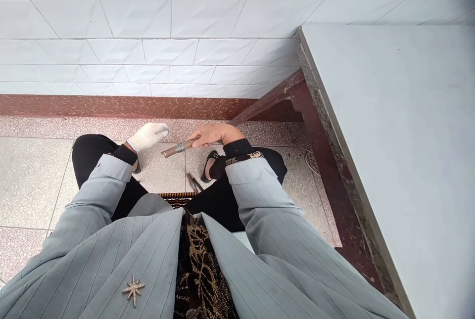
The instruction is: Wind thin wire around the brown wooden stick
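Observation:
My left hand point(149, 136), in a white knitted glove, is closed in front of my left knee. A small greyish patch shows at its fingertips, and I cannot make out whether it is a thing held or the glove itself. Bare, my right hand point(210, 135) grips a brown wooden handle bound with wire point(179, 149). The handle's free end points left, toward the gloved hand, a short gap away; its other end is hidden under my fingers. On the floor below lie a few similar brown-handled tools point(192, 182), partly cut off by my leg.
A woven basket or seat edge point(177, 195) shows between my knees. To the right stands a pale-topped table point(401, 126) on a dark red wooden frame point(319, 146). A cord point(310, 163) lies near it. Ahead rises a white tiled wall point(159, 17) above the speckled floor point(33, 170).

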A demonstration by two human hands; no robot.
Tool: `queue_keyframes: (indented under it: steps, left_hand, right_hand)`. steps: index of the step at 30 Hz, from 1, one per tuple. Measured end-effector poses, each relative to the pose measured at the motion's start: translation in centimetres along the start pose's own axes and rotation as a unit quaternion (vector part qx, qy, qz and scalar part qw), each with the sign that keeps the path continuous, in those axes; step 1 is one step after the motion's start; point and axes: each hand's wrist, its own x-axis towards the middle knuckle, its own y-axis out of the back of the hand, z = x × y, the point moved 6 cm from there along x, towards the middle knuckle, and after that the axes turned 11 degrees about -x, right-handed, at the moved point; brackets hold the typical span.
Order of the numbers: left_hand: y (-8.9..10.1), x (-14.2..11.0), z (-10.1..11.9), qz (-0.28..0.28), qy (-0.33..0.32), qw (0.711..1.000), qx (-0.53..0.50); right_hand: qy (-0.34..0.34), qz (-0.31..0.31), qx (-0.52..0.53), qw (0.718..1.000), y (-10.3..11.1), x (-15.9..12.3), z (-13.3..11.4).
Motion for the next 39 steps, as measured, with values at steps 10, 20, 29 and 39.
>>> queue_keyframes:
  steps: [10, 20, 29, 39]
  left_hand:
    - [0.8, -0.2, 0.3, 0.024, 0.017, 0.995, -0.097]
    - [0.1, -0.6, 1.7, -0.032, 0.014, 0.991, -0.127]
    - [-0.2, -0.5, 1.9, -0.045, -0.032, 0.997, -0.059]
    - [0.8, -0.4, 0.6, 0.019, 0.025, 0.997, -0.064]
  right_hand:
    - [0.098, 0.098, 0.112, 0.984, 1.4, -1.7, -2.7]
    - [-0.001, 0.451, 0.292, 0.843, 4.6, -2.1, 0.2]
    - [-0.172, 0.388, -0.117, 0.898, 4.5, -1.4, 0.5]
    - [-0.014, -0.015, -0.020, 1.000, 0.2, -0.4, 0.5]
